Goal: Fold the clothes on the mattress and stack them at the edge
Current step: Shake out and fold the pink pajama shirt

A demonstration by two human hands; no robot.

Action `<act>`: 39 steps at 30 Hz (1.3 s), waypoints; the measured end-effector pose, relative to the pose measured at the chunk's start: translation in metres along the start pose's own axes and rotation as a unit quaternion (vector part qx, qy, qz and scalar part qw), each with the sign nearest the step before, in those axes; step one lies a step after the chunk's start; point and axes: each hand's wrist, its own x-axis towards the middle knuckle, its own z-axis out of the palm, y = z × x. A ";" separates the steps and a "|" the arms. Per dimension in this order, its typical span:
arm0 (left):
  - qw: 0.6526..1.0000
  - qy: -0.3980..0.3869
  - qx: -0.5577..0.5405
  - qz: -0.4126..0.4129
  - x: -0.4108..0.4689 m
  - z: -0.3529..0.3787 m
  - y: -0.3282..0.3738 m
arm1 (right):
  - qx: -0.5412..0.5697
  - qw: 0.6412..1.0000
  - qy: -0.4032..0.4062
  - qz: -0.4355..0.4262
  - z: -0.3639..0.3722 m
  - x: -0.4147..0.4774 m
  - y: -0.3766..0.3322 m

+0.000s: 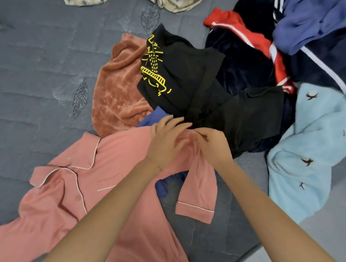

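Grey mattress (40, 62) underneath; our right hand (213, 147) pinches the pink shirt (63, 195) sleeve, left hand (165, 144) on it, grip unclear to us. Blue cloth (162, 187) beneath could drag along.

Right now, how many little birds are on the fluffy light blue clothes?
3 on the light blue garment: one bird near its top, one in the middle, one just below. Folds may hide more.
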 end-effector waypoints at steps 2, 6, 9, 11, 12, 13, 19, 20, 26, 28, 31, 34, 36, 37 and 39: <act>0.999 -0.029 0.024 -0.005 0.012 0.002 0.007 | -0.006 0.999 0.022 -0.026 -0.004 0.000 0.000; 0.992 -0.075 -0.093 -0.046 0.030 -0.009 0.010 | 0.035 0.998 0.045 0.012 -0.007 -0.003 0.002; 0.978 -0.100 -0.162 -0.080 0.040 -0.015 0.011 | 0.077 0.994 0.050 0.059 -0.001 -0.012 0.004; 0.974 -0.099 -0.180 -0.100 0.045 -0.014 0.010 | 0.080 0.992 0.047 0.089 0.010 -0.020 0.006; 0.973 -0.095 -0.179 -0.107 0.047 -0.012 0.010 | 0.074 0.991 0.044 0.102 0.016 -0.024 0.007; 0.975 -0.085 -0.169 -0.114 0.049 -0.010 0.009 | 0.062 0.991 0.038 0.108 0.022 -0.027 0.009; 0.964 0.012 -0.186 -0.188 0.056 -0.002 0.004 | -0.001 0.988 0.063 0.139 0.008 -0.029 0.023; 0.967 0.017 -0.171 -0.189 0.056 -0.001 0.004 | 0.012 0.987 0.081 0.140 -0.002 -0.026 0.023; 0.976 -0.198 -0.086 0.011 0.069 0.000 0.041 | 0.094 0.990 0.046 0.094 -0.053 0.006 0.029; 0.975 -0.209 -0.076 0.017 0.078 0.002 0.054 | 0.125 0.986 0.052 0.101 -0.058 0.009 0.034; 0.985 -0.166 -0.034 0.000 0.091 0.004 0.062 | 0.158 0.974 0.102 0.124 -0.059 0.002 0.043; 0.991 -0.118 -0.037 -0.045 0.096 0.008 0.061 | 0.121 0.975 0.134 0.128 -0.055 -0.014 0.051; 0.992 -0.088 -0.044 -0.073 0.095 0.014 0.059 | 0.076 0.982 0.108 0.134 -0.044 -0.024 0.050; 0.992 -0.076 -0.053 -0.083 0.095 0.016 0.059 | 0.051 0.985 0.091 0.141 -0.036 -0.028 0.049; 0.989 -0.056 -0.091 -0.102 0.093 0.020 0.060 | -0.007 0.987 0.067 0.148 -0.020 -0.033 0.043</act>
